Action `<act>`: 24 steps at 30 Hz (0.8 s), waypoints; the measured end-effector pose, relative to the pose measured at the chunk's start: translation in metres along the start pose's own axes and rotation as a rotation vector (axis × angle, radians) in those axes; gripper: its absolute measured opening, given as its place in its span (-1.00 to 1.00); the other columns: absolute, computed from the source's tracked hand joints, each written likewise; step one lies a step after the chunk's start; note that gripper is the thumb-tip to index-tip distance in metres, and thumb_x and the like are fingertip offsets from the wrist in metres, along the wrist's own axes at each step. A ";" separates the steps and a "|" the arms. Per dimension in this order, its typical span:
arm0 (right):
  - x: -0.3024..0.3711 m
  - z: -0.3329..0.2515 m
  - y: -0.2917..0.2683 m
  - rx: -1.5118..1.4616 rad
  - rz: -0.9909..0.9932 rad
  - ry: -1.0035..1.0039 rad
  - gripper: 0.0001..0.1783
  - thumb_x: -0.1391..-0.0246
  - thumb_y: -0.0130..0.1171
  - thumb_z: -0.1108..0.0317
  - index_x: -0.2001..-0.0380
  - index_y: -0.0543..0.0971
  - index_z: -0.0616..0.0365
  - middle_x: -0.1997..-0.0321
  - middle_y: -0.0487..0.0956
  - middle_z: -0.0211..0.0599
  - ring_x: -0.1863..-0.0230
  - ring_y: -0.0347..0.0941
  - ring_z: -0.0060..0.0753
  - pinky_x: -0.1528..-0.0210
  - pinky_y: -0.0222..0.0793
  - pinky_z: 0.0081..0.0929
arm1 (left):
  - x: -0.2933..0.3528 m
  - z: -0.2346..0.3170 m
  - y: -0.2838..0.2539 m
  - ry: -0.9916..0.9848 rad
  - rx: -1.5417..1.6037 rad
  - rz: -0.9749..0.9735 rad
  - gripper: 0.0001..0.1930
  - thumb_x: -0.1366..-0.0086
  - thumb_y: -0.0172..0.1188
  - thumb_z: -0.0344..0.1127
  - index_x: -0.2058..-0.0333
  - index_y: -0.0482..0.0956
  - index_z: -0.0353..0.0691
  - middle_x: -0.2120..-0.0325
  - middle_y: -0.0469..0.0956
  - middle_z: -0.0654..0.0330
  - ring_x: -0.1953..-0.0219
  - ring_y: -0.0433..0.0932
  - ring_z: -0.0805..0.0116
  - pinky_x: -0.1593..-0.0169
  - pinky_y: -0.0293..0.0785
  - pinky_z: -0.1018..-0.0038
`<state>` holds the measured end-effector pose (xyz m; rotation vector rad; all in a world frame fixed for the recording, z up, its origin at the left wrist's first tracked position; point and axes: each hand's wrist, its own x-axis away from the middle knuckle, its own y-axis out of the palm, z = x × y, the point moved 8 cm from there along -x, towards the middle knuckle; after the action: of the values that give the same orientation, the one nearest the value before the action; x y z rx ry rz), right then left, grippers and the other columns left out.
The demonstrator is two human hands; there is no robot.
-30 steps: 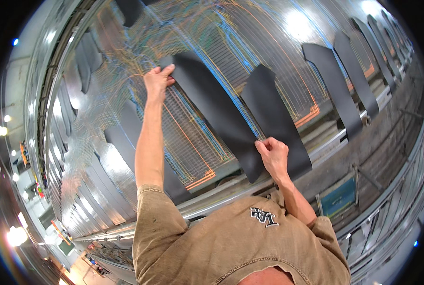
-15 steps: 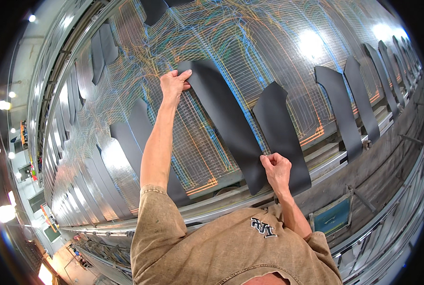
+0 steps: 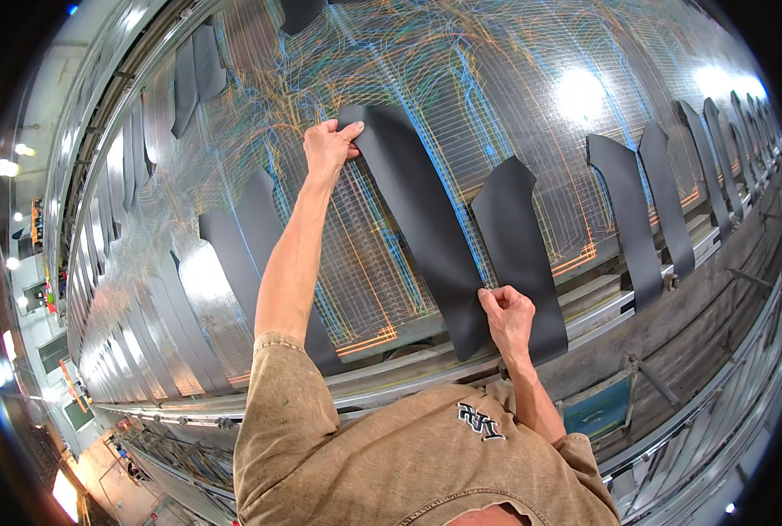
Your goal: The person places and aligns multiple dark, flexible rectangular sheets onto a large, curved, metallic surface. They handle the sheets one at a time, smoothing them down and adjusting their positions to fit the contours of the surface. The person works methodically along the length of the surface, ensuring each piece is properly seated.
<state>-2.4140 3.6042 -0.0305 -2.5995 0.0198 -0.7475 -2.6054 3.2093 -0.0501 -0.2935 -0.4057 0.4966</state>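
Observation:
A long dark grey sheet piece with a shaped far end stretches between my two hands over a table covered in coloured lines. My left hand pinches its far left corner, thumb on top. Lower down, the fingers of my right hand grip the piece's right edge, where the material dips slightly. Just right of it lies a second dark piece with an angled top, its lower end hanging past the table's front edge and partly behind my right hand. What the fingertips press underneath is hidden.
The long table bears many thin coloured lines and glare spots. More dark pieces lie to the right, and others on the left. A metal rail runs along the near edge, with a blue-green panel below.
The view has shifted a little. My left hand and the far corner it pinches sit slightly further right in the picture; both hands keep their hold on the piece.

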 end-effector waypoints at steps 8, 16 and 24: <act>0.001 -0.002 -0.001 -0.002 0.007 0.005 -0.69 -0.05 0.32 0.28 0.56 0.58 0.35 0.69 0.51 -0.42 0.62 0.33 -0.73 0.55 0.28 -0.60 | 0.025 0.024 0.003 0.105 -0.235 0.045 -0.67 -0.11 0.38 -0.29 0.21 0.60 -0.38 0.46 0.64 0.08 0.49 0.63 0.31 0.32 0.53 0.41; 0.000 -0.001 -0.001 0.032 0.015 -0.035 -0.69 -0.04 0.32 0.28 0.56 0.58 0.35 0.71 0.51 -0.36 0.65 0.34 -0.71 0.56 0.29 -0.58 | 0.052 0.046 0.016 0.506 -0.447 0.250 -0.08 -0.11 0.39 -0.37 -0.35 -0.02 -0.15 -0.07 0.27 -0.05 -0.05 0.34 0.03 -0.10 0.28 0.10; 0.000 -0.002 -0.002 0.037 0.017 -0.023 -0.68 -0.03 0.33 0.27 0.58 0.57 0.34 0.71 0.51 -0.36 0.65 0.34 -0.69 0.55 0.29 -0.57 | 0.067 0.050 0.063 0.943 -1.024 0.036 -0.55 -0.37 0.08 -0.23 -0.19 0.40 -0.25 -0.33 0.21 0.06 -0.41 0.06 -0.02 -0.37 0.06 -0.03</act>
<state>-2.4149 3.6052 -0.0284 -2.5695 0.0204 -0.7054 -2.5991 3.3054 -0.0090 -1.4548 0.3143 0.1011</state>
